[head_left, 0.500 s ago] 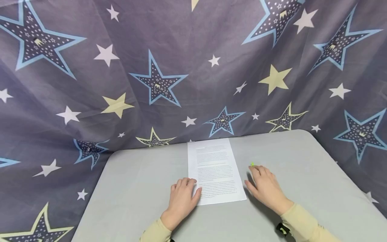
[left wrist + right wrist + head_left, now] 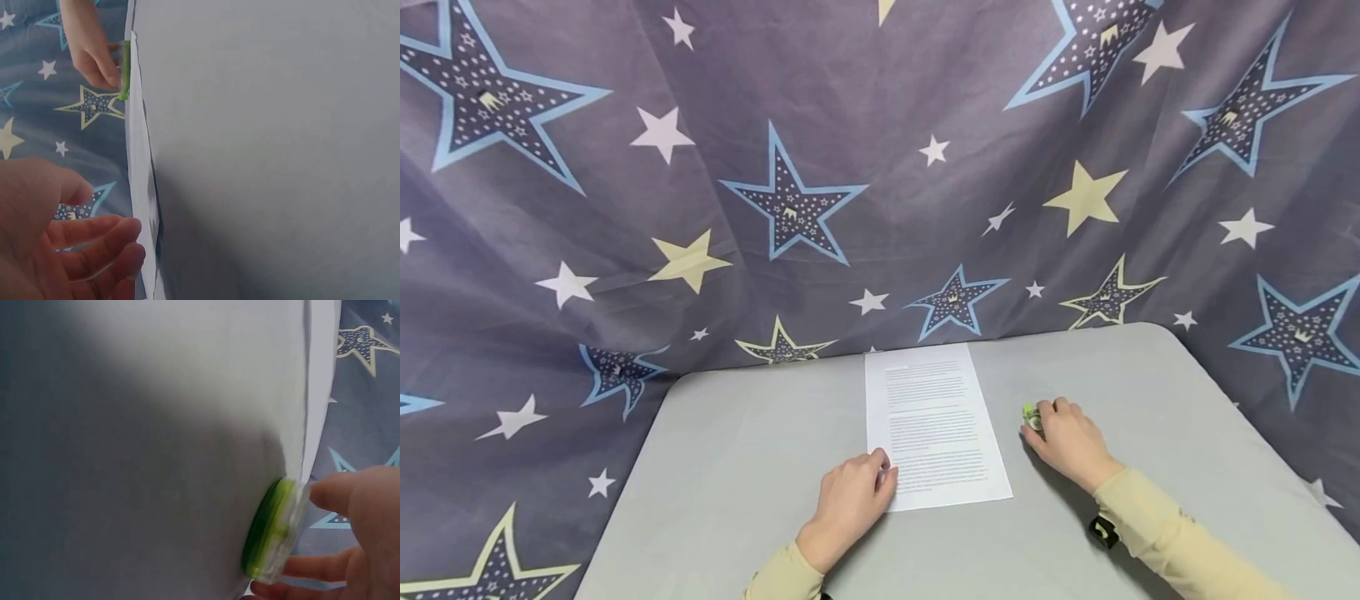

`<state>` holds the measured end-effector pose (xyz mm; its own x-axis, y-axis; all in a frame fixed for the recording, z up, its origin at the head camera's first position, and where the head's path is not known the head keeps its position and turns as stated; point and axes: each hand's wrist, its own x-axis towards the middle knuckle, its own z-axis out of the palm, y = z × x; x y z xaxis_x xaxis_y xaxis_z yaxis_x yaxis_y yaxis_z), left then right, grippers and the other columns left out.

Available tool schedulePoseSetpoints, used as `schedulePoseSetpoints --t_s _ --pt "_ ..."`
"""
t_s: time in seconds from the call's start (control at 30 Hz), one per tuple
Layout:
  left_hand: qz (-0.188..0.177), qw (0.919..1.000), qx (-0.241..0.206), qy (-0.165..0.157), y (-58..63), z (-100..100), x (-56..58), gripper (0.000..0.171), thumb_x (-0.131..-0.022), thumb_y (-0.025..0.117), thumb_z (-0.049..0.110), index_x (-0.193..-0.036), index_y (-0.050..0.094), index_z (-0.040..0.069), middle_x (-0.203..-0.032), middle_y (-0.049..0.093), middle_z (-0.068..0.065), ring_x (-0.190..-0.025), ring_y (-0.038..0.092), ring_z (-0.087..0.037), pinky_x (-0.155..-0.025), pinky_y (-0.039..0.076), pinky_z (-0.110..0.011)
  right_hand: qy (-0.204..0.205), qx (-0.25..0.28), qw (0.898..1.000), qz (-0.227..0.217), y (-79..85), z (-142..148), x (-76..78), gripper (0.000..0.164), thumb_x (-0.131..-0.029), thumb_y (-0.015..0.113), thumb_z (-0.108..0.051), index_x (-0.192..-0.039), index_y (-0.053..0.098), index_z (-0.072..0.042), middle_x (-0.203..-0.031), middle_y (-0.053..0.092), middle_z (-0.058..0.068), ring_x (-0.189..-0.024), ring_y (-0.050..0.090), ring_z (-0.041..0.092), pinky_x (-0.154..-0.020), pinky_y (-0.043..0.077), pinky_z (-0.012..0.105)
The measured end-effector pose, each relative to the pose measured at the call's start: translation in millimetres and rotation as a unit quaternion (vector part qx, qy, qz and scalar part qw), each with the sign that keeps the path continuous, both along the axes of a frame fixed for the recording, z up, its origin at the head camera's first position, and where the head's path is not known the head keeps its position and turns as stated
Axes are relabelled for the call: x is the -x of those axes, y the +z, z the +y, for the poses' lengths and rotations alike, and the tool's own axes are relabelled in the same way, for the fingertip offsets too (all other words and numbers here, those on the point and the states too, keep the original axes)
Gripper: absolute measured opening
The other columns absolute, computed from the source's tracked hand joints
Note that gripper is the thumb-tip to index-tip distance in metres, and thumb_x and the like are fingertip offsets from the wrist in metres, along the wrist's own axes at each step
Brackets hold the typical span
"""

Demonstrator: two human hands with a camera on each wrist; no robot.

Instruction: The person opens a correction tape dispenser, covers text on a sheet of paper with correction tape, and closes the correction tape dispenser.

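Observation:
A printed sheet of paper (image 2: pixel 932 429) lies on the grey table, its lines of text facing up. At its lower left edge rests my left hand (image 2: pixel 847 500), fingers loosely bent and holding nothing. Right of the sheet, my right hand (image 2: pixel 1073 446) grips a small green correction tape (image 2: pixel 1033 419) with a clear cover. In the right wrist view the thumb touches one end of the correction tape (image 2: pixel 275 531) and fingers curl at the other. The left wrist view shows it edge-on, its green side (image 2: pixel 126 72) towards the tabletop.
The grey table (image 2: pixel 745 450) has rounded far corners. Behind and beside it hangs a dark curtain (image 2: pixel 880 208) with a star print. A dark device (image 2: pixel 1103 532) is strapped at the right wrist, by the light yellow sleeve (image 2: pixel 1157 525).
The right hand has shifted slightly right and turned, so more of the correction tape shows between thumb and fingers. The left hand has drawn slightly down, its fingers more bent. The sheet stays put.

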<state>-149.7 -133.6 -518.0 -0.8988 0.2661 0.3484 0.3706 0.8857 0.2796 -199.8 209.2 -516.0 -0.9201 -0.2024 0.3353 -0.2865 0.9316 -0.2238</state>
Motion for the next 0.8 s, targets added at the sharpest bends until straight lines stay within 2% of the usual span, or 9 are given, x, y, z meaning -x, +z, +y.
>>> schedulePoseSetpoints --t_s 0.13,0.23,0.47,0.63,0.8 --pt "-0.01 0.9999 0.002 -0.005 0.3 1.1 -0.9 0.014 -0.095 0.071 0.024 -0.086 0.068 0.014 -0.056 0.041 0.015 -0.048 0.037 -0.003 -0.044 0.03 -0.023 -0.015 -0.007 0.999 -0.041 -0.7 2.8 2.2 0.046 -0.091 0.079 -0.031 -0.098 0.063 0.013 -0.086 0.057 0.024 -0.073 0.059 0.041 -0.061 0.053 0.055" --pt "-0.002 0.9999 0.008 -0.008 0.3 1.5 -0.2 0.014 -0.094 0.072 0.025 -0.085 0.068 0.014 -0.056 0.04 0.015 -0.048 0.036 -0.003 -0.044 0.029 -0.022 -0.01 0.002 0.999 -0.053 -0.3 3.0 3.0 0.045 -0.091 0.079 -0.03 -0.09 0.061 0.012 -0.082 0.055 0.021 -0.069 0.059 0.039 -0.061 0.053 0.054" --pt "0.007 0.9998 0.012 -0.012 2.2 2.1 3.1 0.014 -0.094 0.072 0.024 -0.084 0.066 0.015 -0.056 0.04 0.014 -0.048 0.037 -0.004 -0.044 0.03 -0.023 0.043 0.024 0.998 -0.026 0.7 0.6 5.4 0.03 -0.086 0.079 -0.013 -0.086 0.055 0.005 -0.073 0.05 0.013 -0.062 0.052 0.027 -0.056 0.05 0.046" --pt "0.013 0.9998 0.007 -0.016 4.0 2.6 3.0 0.012 -0.094 0.072 0.023 -0.086 0.067 0.016 -0.057 0.043 0.014 -0.049 0.042 -0.006 -0.045 0.033 -0.026 0.072 0.017 0.997 -0.001 6.1 -1.8 1.4 0.026 -0.082 0.079 -0.01 -0.085 0.054 -0.002 -0.069 0.049 0.006 -0.06 0.049 0.025 -0.054 0.047 0.041" --pt "0.017 0.9997 0.008 -0.014 5.2 4.8 3.7 0.012 -0.093 0.073 0.023 -0.09 0.069 0.013 -0.057 0.049 0.012 -0.051 0.05 -0.01 -0.049 0.039 -0.029 0.086 0.028 0.996 -0.013 11.8 -6.4 -4.8 0.027 -0.082 0.08 -0.011 -0.094 0.061 0.004 -0.078 0.052 0.007 -0.062 0.05 0.02 -0.054 0.049 0.038"
